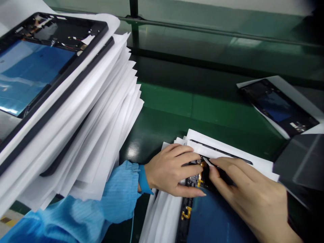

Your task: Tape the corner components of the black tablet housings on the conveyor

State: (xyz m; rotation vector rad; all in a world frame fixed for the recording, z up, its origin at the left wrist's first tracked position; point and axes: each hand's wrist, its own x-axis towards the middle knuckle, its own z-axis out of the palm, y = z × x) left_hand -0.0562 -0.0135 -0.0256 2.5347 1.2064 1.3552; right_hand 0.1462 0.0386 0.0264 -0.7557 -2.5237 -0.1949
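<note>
An opened tablet housing [210, 216] with a blue-filmed battery and gold flex cables lies on a stack of white sheets in front of me. My left hand [174, 170] rests over its upper left part, fingers apart and stretched across the edge. Close beside it, my right hand [243, 189] pinches a small white strip [208, 162] between thumb and forefinger, at the tablet's top edge. The fingertips of both hands cover part of the circuitry there. A blue sleeve and wristband are on my left arm.
A tall stack of similar tablet housings [54, 60] interleaved with white sheets [111, 111] rises at the left, near my left sleeve. Another housing [277, 104] lies on white paper at the right. Dark grey panels [301, 162] sit below it. The work surface [177, 101] is green.
</note>
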